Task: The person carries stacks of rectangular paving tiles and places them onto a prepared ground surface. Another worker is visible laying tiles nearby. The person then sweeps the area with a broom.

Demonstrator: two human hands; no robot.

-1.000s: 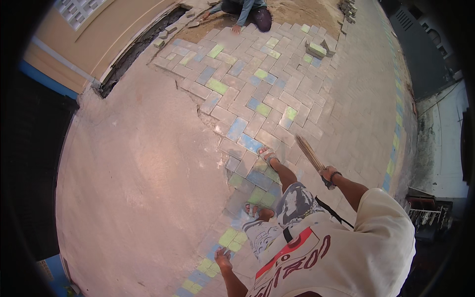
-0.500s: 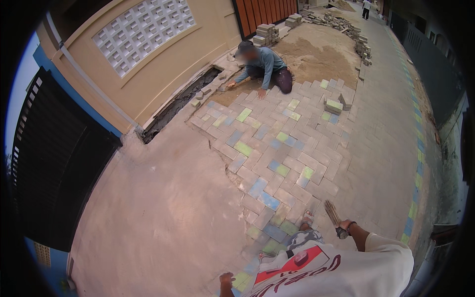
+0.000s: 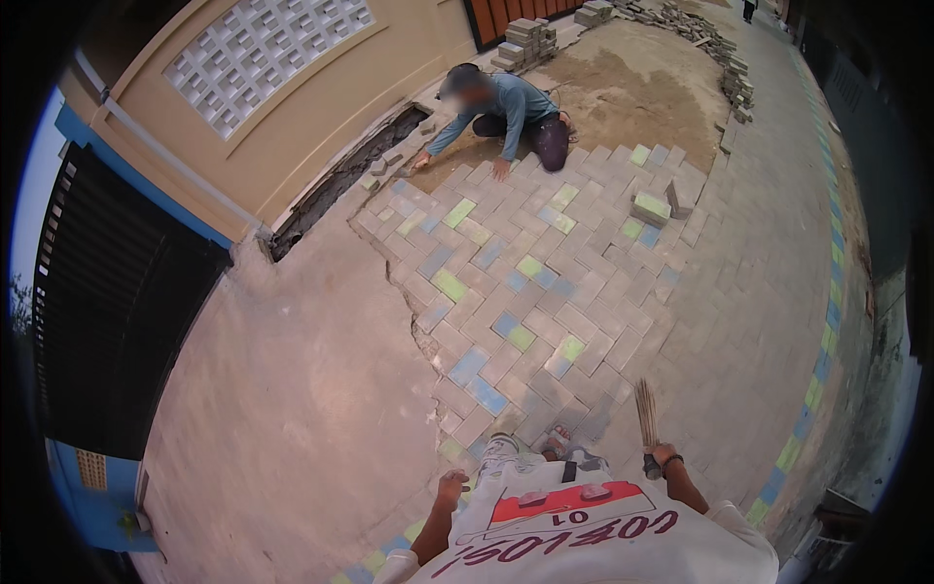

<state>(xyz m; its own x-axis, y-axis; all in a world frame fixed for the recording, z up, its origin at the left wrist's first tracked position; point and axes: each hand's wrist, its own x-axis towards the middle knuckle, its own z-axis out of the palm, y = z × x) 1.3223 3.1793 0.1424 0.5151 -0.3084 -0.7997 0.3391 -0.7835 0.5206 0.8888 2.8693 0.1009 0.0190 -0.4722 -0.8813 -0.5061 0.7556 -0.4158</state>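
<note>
In my right hand (image 3: 665, 455) is a short stick broom (image 3: 646, 414), a bundle of thin brown sticks bound at a dark base. My fingers are wrapped around its bound end, and the sticks point ahead over the paving. My left hand (image 3: 452, 486) hangs at my left side with loosely bent fingers and holds nothing that I can see. Below both hands lie grey, blue and green paving blocks (image 3: 537, 352) in a zigzag pattern. My sandalled feet (image 3: 556, 443) stand on them.
A crouching co-worker (image 3: 516, 112) touches the ground at the far edge of the paving, beside an open drain (image 3: 345, 180). Loose blocks (image 3: 650, 209) sit on the paving at right. Stacked blocks (image 3: 525, 44) and bare sand (image 3: 623, 102) lie beyond. Smooth concrete (image 3: 292, 380) spreads to the left.
The broom has swung from tilting left to nearly straight ahead. My left hand has come farther forward into view, and my feet have moved along the paving. The co-worker's reaching hand has shifted left.
</note>
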